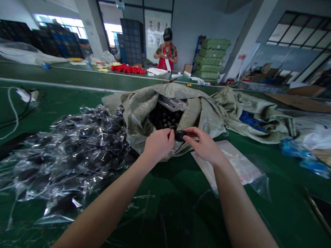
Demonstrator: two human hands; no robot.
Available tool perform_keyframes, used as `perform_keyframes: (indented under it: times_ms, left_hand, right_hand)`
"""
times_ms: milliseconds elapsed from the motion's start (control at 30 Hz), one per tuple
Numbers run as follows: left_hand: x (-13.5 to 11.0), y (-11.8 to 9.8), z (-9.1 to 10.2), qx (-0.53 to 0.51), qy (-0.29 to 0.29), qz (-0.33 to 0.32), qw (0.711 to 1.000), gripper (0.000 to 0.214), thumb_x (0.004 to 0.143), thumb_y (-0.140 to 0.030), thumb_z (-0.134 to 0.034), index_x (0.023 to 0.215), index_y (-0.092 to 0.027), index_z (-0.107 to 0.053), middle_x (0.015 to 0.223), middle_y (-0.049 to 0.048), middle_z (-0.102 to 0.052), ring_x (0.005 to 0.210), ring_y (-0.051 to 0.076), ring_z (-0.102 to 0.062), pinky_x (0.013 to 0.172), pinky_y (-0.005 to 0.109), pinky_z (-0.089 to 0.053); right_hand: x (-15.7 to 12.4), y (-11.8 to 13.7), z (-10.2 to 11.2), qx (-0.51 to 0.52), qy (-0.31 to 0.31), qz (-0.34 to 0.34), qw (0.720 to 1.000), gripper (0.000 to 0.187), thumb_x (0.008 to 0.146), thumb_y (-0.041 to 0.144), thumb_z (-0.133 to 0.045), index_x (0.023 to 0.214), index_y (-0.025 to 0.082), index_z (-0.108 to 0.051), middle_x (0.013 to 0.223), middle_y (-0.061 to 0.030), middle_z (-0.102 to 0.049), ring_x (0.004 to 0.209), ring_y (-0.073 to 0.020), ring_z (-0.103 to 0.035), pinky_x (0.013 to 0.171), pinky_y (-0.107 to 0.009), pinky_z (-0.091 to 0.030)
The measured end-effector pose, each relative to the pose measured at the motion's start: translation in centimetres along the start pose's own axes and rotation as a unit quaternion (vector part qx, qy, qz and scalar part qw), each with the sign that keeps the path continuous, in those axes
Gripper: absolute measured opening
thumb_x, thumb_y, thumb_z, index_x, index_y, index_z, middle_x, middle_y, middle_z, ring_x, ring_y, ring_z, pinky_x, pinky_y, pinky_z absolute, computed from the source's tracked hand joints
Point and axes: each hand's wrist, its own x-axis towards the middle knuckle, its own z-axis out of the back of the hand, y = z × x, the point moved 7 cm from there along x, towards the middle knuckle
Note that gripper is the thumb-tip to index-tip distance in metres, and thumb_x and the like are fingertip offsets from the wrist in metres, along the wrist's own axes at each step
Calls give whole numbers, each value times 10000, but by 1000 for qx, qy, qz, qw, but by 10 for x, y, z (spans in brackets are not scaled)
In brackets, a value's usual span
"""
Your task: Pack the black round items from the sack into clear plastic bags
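Both of my hands meet over the green table (171, 197) on one small black part (180, 135). My left hand (158, 144) is curled in a fist around its left end. My right hand (203, 144) pinches its right end with thumb and fingers. Just behind them an open grey-green woven sack (143, 114) shows several more black parts (165, 118) inside. A heap of black parts sealed in clear plastic bags (70, 150) lies to the left of my left arm. Flat clear bags (238, 164) lie under my right wrist.
Blue items (250, 120) rest in the folds of a second sack at right, with more blue wrapped pieces (304, 156) beyond. A white cable (14, 116) runs at far left. A person (166, 52) works at a far table beside red items (127, 69).
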Motion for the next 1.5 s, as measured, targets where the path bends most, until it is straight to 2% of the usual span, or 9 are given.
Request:
perform_keyframes:
  times_ms: [100,367,467,633,833,1067,1167,1267,1500]
  left_hand:
    - [-1,-5,2,12,-10,-35,999,408,976,-367,-334,860,-200,-688,885,80,-730,794,216,-677,672,296,-446]
    - [-2,-10,-1,2,-14,-72,997,392,981,-347,-335,829,-194,-662,888,69,-728,791,203,-673,686,293,-450]
    - [-1,-10,-6,-4,-5,-70,998,405,984,-358,-331,839,-189,-670,881,76,-725,794,202,-673,702,291,-454]
    - [-1,-7,-7,3,4,-27,1000,448,984,-368,-316,844,-174,-696,849,104,-725,776,223,-683,694,308,-469]
    - [-5,-6,-1,33,-11,10,999,428,959,-379,-351,816,-197,-711,822,94,-730,755,239,-690,662,311,-468]
    - [-7,-5,5,12,-19,30,999,425,948,-385,-363,809,-192,-715,815,96,-727,747,220,-672,659,298,-444]
    - [-8,-4,10,-4,-47,40,998,418,952,-376,-362,790,-182,-695,802,93,-718,728,202,-656,662,290,-424]
    - [-9,-7,15,-21,-78,17,997,422,959,-366,-347,770,-177,-673,784,85,-706,698,187,-637,643,288,-397]
    - [-10,-10,13,-28,-59,3,998,434,950,-369,-352,735,-176,-676,728,78,-690,643,176,-611,611,283,-374]
  right_hand:
    - [0,0,-5,7,26,6,1000,267,872,247,-550,1113,169,-636,1092,-94,-689,937,-182,-658,803,-342,-536]
    - [2,0,-5,-1,-14,-5,1000,271,817,173,-562,1046,138,-702,1077,-111,-709,914,-190,-684,857,-350,-535]
    - [3,-4,-2,-16,-57,-29,998,219,815,192,-560,948,156,-730,976,-90,-746,885,-204,-695,857,-361,-526]
    - [-3,-3,8,-69,-149,-35,986,113,777,240,-594,804,190,-692,780,-49,-732,734,-215,-682,751,-363,-507]
    - [-16,21,21,-97,-235,-7,967,115,726,200,-604,841,204,-597,695,-1,-675,629,-177,-643,679,-316,-465]
    - [-15,23,24,-69,-240,3,968,93,715,207,-602,807,205,-588,680,1,-654,603,-167,-615,657,-313,-465]
    - [-14,20,24,-42,-223,0,974,104,708,212,-609,810,201,-589,678,0,-649,599,-164,-605,651,-314,-468]
    - [-14,23,26,-17,-219,11,976,112,715,211,-605,825,198,-593,691,0,-641,609,-160,-605,640,-305,-467]
    - [-15,29,28,-47,-183,15,982,115,710,199,-592,825,198,-598,683,8,-636,610,-154,-599,646,-305,-458]
